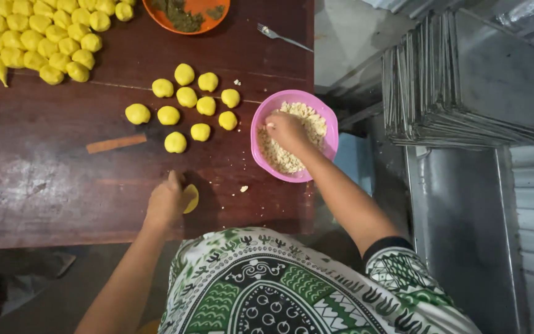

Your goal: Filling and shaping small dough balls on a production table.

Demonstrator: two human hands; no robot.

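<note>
From the head view, the left hand [165, 203] rests on the dark wooden desk [44, 179] and holds a flattened yellow dough piece [190, 198] at its right side; the fingers are closed around its edge. The pink bowl [261, 124] stands to the right of this piece, a little farther from the body, near the desk's right edge. The right hand [285, 128] is inside the bowl, fingers curled down into the pale crumbly filling [279, 158]; I cannot tell if it already pinches some. So the right hand is the nearer one to the filling. Above, an orange plate [208, 25] has dark green-brown paste. Yellow dough balls [186, 97] lie between.
</note>
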